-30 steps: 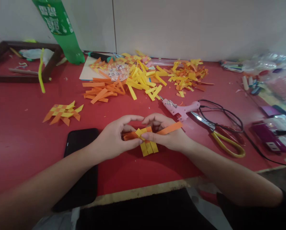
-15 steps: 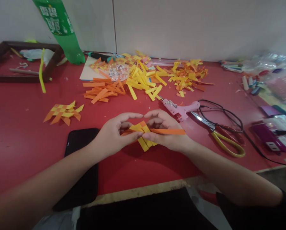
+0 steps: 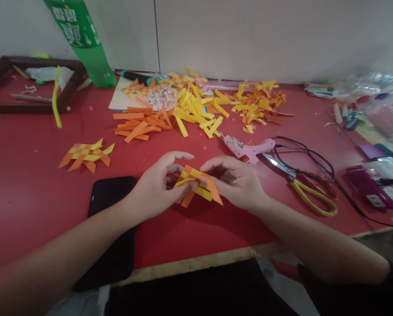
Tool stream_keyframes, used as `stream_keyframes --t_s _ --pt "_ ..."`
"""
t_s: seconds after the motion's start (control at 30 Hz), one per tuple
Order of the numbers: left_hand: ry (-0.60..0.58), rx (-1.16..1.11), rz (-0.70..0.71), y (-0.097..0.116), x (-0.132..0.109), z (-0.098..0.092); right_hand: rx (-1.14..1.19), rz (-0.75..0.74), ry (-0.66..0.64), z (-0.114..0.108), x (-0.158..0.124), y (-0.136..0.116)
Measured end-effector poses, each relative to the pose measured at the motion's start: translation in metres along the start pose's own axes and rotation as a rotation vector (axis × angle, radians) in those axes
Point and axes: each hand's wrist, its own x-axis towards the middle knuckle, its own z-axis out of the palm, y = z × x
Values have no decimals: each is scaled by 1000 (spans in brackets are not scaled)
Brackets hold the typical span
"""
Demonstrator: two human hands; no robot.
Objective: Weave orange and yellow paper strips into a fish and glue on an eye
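Note:
Yellow and orange paper strips are woven into a small checkered paper fish [image 3: 196, 182], held low over the table's front part. My left hand [image 3: 161, 177] grips its left side, thumb on the near face and fingers curled behind. At its right side is my right hand [image 3: 237, 177], with the thumb against the weave by an orange strip that slants down to the right. The right fingertips behind the weave are partly hidden. A similar woven paper fish [image 3: 87, 156] lies flat on the table to the left.
Orange strips [image 3: 138, 125], yellow strips [image 3: 191, 105] and paper scraps [image 3: 260, 103] are heaped at the back. To the right lie a pink glue gun [image 3: 249, 149], its cord and scissors [image 3: 297, 180]. A black phone [image 3: 112, 245] lies under my left forearm. A green bottle [image 3: 95, 66] stands back left.
The woven fish has turned in my hands. Its orange strip, which pointed right across my right hand, now slants down toward me. My right hand has shifted slightly right, away from the left fingertips.

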Motion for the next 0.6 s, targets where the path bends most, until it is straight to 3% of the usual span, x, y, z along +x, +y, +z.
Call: stream_keyframes --t_s 0.27,0.47,0.6 --pt "14 61 36 2 2 -1 -211 -249 38 -2 4 -3" --pt "31 57 -35 5 3 -4 -555 -514 90 -5 3 -2" --pt "24 -13 -83 4 4 -5 -689 -584 58 -5 2 -2"
